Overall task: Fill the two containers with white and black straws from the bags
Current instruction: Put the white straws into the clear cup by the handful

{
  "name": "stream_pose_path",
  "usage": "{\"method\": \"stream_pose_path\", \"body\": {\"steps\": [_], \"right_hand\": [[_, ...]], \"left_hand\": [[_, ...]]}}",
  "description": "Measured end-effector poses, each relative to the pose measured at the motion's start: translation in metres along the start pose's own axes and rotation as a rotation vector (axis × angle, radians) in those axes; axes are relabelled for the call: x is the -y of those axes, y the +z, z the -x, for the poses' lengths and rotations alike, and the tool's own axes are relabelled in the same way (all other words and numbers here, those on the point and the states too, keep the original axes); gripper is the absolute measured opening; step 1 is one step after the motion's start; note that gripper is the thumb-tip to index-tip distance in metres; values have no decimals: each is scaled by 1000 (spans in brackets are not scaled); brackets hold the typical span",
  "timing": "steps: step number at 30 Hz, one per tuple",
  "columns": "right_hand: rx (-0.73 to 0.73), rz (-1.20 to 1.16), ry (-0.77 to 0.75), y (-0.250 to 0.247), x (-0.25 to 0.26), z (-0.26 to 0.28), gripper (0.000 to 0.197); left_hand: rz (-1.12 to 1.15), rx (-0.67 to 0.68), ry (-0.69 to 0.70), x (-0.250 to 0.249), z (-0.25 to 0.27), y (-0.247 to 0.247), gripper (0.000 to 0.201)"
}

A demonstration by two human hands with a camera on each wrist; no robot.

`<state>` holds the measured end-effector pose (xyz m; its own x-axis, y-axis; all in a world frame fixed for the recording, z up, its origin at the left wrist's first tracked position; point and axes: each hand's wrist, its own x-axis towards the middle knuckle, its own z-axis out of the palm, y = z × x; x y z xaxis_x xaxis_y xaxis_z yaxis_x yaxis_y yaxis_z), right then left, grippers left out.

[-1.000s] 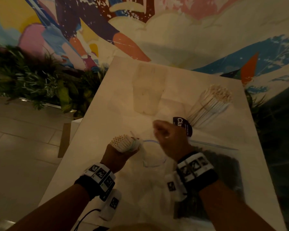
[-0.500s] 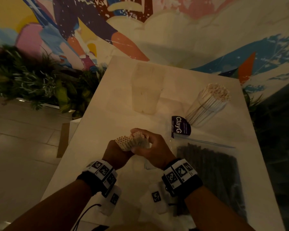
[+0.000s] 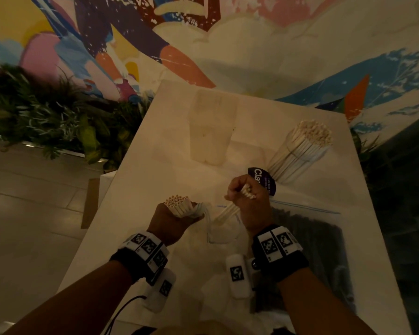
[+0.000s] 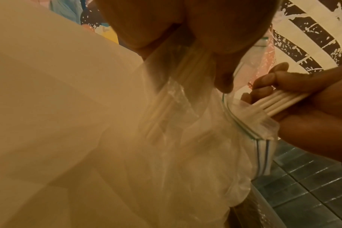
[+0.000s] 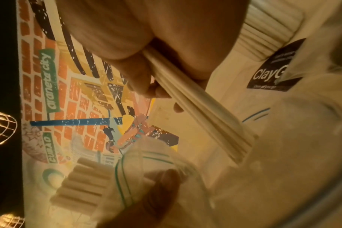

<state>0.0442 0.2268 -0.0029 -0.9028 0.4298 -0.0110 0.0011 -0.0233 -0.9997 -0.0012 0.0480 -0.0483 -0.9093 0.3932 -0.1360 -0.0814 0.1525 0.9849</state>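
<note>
My left hand (image 3: 172, 220) grips a clear zip bag (image 3: 218, 228) with a bundle of white straws (image 3: 178, 204) sticking out of its mouth. My right hand (image 3: 248, 201) grips a small bunch of white straws (image 3: 229, 210) (image 5: 197, 104) (image 4: 281, 102), their lower ends still at the bag's mouth (image 4: 242, 123). A clear container (image 3: 298, 151) at the right holds many white straws. A second clear container (image 3: 212, 131) stands behind with nothing in it. A zip bag of black straws (image 3: 307, 240) lies flat on the right of the white table (image 3: 155, 165).
A dark round sticker (image 3: 261, 178) (image 5: 273, 66) lies by the filled container. Green plants (image 3: 46, 122) line the floor to the left of the table. A painted mural wall (image 3: 252, 44) stands behind. Grey floor tiles lie at the left.
My right hand came to the bundle in my left hand, took hold of a few white straws, and has pulled them up and right out of the bag.
</note>
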Motion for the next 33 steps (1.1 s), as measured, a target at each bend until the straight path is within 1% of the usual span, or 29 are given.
{"method": "stream_pose_path", "body": {"steps": [2,4,5,10,12,14,15,17,19,20,23,25,26,30,33], "right_hand": [[78,90,25,2,-3,2,17],[193,255,43,9,-8,7,29],[223,299,42,12,-8,11,35],[210,249,-109,11,4,17,40],[197,261,-117,9,-1,17,43],[213,317,-76,9,-10,21,39],[204,341,-54,9,-14,22,35],[130,339,-31,8,-22,23,27],[66,304,-41,9,-26,23,13],[43,308,-52,9,-25,23,10],[-76,327,-93,9,-21,23,17],[-188,233,-105,9,-10,23,25],[-218,171,-110,9,-5,24,29],[-236,-46,-136,5,30,26,28],[-282,-141,-252,3,72,26,38]], "left_hand": [[28,-19,1,2,-2,1,18],[33,-37,8,6,-3,1,14],[26,-40,15,6,-3,1,14],[18,-23,18,8,-3,-2,20],[13,-20,20,12,-4,-2,22],[21,-21,25,15,-5,-3,23],[29,-21,29,15,-5,-3,22],[67,-26,32,14,-5,-3,20],[84,-35,26,13,-4,-1,20],[83,-37,28,14,-5,-1,20],[73,-17,21,17,-6,-1,19],[54,9,42,18,-6,-2,19],[44,14,53,18,-6,-2,20],[3,1,91,23,-6,-1,27],[-43,15,112,22,-6,-2,16]]}}
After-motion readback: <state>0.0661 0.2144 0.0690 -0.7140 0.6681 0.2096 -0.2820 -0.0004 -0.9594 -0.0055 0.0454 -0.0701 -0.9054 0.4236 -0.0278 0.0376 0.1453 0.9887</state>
